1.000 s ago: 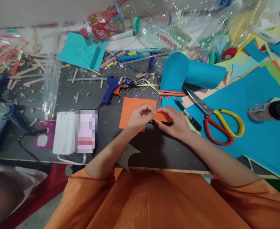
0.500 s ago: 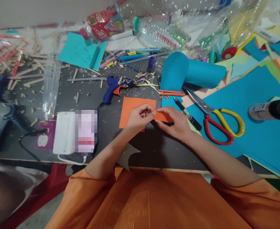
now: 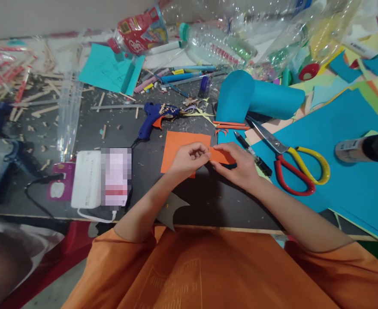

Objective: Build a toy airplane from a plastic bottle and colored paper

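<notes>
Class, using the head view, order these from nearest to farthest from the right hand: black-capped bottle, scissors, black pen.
1. Black pen: just right of the right hand.
2. Scissors: right, beyond the pen.
3. Black-capped bottle: far right, beyond the scissors.

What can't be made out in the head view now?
All in the head view:
Between the left hand and right hand: fingers hide exactly what is pinched.
Orange paper: the left hand covers part of its outline.
Pixelated rectangle: blocky masking hides its surface.
Turquoise sheet: its drawing is too faint to make out.
Red-capped bottle: the top edge cuts off its far end.
</notes>
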{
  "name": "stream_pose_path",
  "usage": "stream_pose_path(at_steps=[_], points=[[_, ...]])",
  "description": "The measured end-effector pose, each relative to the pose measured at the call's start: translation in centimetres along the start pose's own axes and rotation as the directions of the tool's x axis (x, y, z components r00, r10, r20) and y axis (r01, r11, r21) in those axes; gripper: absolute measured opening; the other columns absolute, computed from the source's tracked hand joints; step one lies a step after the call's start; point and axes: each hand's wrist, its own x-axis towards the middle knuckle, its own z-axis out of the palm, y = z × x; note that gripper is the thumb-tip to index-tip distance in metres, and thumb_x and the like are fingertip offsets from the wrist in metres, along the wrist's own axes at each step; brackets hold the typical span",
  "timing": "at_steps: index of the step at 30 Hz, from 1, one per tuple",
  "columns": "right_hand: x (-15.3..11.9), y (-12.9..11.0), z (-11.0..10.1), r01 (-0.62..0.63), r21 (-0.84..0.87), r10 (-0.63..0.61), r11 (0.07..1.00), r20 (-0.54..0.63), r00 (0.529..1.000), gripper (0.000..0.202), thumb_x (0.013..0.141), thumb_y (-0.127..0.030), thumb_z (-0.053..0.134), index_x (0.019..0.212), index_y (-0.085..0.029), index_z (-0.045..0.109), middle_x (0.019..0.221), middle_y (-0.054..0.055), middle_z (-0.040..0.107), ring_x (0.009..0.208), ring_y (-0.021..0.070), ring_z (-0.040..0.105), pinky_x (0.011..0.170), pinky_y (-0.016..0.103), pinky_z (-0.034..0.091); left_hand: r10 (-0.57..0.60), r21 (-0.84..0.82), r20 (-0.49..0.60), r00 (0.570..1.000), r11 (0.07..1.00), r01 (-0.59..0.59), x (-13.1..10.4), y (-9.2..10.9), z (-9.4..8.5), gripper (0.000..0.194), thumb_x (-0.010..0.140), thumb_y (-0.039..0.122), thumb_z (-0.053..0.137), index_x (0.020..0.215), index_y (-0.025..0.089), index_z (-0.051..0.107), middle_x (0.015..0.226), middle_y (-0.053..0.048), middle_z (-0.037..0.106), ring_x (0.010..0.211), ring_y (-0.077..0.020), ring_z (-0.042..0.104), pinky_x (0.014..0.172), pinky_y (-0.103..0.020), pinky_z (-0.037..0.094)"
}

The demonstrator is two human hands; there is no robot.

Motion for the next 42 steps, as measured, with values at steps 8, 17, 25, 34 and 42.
stream_pose_path(at_steps=[8,17,25,34,42], points=[[0.18,0.34,-0.07,-0.045,-0.033,0.045,0.998,0.008,0.999,0.028,0.087,-0.027,0.060,0.114,-0.023,0.056,0.102,0.010,0.071,0.096,0.0239,0.069,0.079,0.037,0.057,0.053,0.052,-0.044,0.998,0.997,-0.051,0.20,-0.33,0.01,0.020,0.071,0.032,0.061,0.063,0.019,0.049,0.056,0.005,0.040,0.050,-0.0077,0.034,0.048,-0.022,0.028],[0.28,0.64,-0.22,-0.081,-0.035,0.081,0.996,-0.002,0.997,0.025,0.085,-0.024,0.062,0.110,-0.023,0.061,0.099,0.009,0.072,0.091,0.0238,0.069,0.076,0.037,0.057,-0.006,0.012,-0.044,0.999,1.000,0.007,0.42,-0.31,0.01,0.012,0.066,0.025,0.058,0.063,0.017,0.049,0.054,0.005,0.048,0.049,-0.0056,0.038,0.050,-0.020,0.032],[0.21,0.75,-0.01,-0.040,-0.046,0.038,0.998,-0.035,0.999,0.026,0.085,-0.023,0.063,0.111,-0.022,0.061,0.098,0.009,0.073,0.091,0.0236,0.069,0.076,0.037,0.057,-0.005,-0.078,-0.014,1.000,0.997,0.004,0.38,-0.01,-0.26,0.005,0.067,0.020,0.054,0.066,0.018,0.050,0.054,0.007,0.048,0.044,-0.0038,0.041,0.045,-0.017,0.033],[0.39,0.94,0.03,-0.059,-0.028,0.055,0.998,-0.103,0.993,0.025,0.085,-0.026,0.065,0.109,-0.022,0.062,0.100,0.008,0.073,0.092,0.0226,0.069,0.079,0.037,0.057,0.094,-0.082,-0.064,0.994,0.992,-0.099,0.29,-0.84,-0.56,0.032,0.084,0.043,0.053,0.066,0.020,0.042,0.053,0.007,0.045,0.040,-0.0027,0.039,0.041,-0.015,0.033],[0.34,0.97,0.08,-0.073,-0.023,0.070,0.997,-0.099,0.993,0.025,0.085,-0.025,0.065,0.109,-0.023,0.062,0.099,0.007,0.073,0.092,0.0221,0.069,0.079,0.036,0.057,0.059,-0.007,0.023,0.998,0.998,-0.059,0.08,-0.67,-0.19,0.033,0.081,0.049,0.060,0.072,0.018,0.050,0.057,0.005,0.054,0.044,-0.0040,0.046,0.046,-0.017,0.039]])
